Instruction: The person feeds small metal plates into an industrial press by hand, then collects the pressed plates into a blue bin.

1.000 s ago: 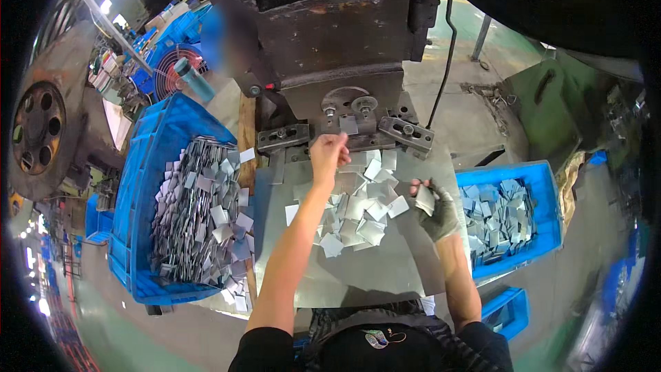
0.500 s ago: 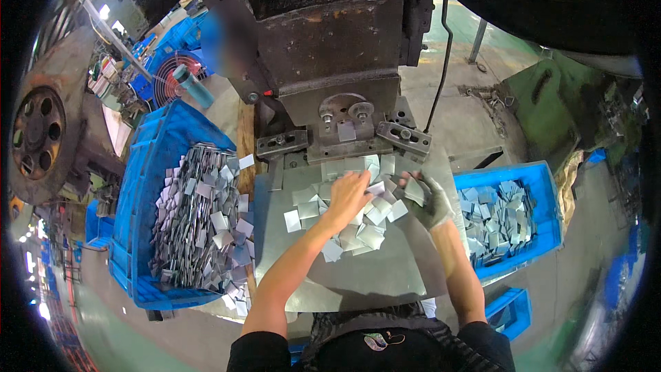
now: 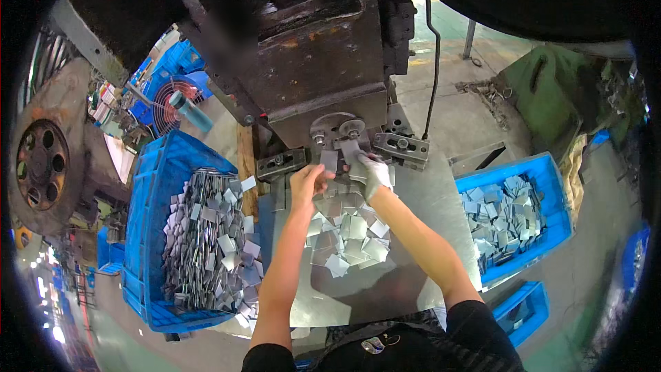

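At the die of a press (image 3: 330,100), both my hands are close together. My bare left hand (image 3: 308,184) is closed, pinching a small square metal plate (image 3: 330,160) by its edge. My right hand (image 3: 375,175), in a pale glove, closes on another metal plate (image 3: 350,152) just in front of the die; its fingertips are partly hidden. Below my hands a loose heap of the same plates (image 3: 354,229) lies on the steel table (image 3: 358,294).
A blue crate (image 3: 142,234) full of stacked plates stands at the left, with loose plates beside it. Another blue crate (image 3: 513,267) of plates is at the right, a smaller blue bin (image 3: 533,313) below it. Bolted clamps (image 3: 403,146) flank the die.
Both hands have moved from the heap up to the die, the right one also leftward. My left hand now has a plate at its fingertips. The whole view has shifted slightly.
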`<move>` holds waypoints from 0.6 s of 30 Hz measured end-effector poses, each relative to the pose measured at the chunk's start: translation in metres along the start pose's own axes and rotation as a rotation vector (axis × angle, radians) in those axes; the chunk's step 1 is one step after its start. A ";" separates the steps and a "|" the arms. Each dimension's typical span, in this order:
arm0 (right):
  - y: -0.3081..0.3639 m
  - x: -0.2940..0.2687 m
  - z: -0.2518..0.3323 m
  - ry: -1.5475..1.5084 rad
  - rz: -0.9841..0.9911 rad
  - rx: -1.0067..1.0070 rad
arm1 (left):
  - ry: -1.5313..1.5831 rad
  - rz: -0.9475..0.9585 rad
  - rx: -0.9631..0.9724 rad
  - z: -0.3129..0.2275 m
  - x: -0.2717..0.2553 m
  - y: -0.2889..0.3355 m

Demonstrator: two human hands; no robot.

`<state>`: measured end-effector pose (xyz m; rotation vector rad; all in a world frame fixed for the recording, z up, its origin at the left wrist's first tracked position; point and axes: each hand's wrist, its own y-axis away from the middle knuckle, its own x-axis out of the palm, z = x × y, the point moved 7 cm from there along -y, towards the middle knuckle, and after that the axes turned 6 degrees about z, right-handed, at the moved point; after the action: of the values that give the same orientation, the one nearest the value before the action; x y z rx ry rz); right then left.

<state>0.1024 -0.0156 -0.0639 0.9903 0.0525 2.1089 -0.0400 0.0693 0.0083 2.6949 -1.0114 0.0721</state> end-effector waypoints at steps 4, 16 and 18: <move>0.058 -0.038 0.037 -0.312 0.113 0.133 | 0.220 0.041 -0.051 0.010 0.034 -0.031; 0.134 -0.079 0.072 -0.271 0.140 0.215 | 0.429 -0.131 -0.041 0.022 0.048 -0.036; 0.136 -0.082 0.072 -0.314 0.178 0.225 | 0.436 -0.121 -0.044 0.023 0.051 -0.032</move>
<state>0.0947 -0.1844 -0.0190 1.5002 0.0461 2.1118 0.0185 0.0544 -0.0139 2.5300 -0.7059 0.5779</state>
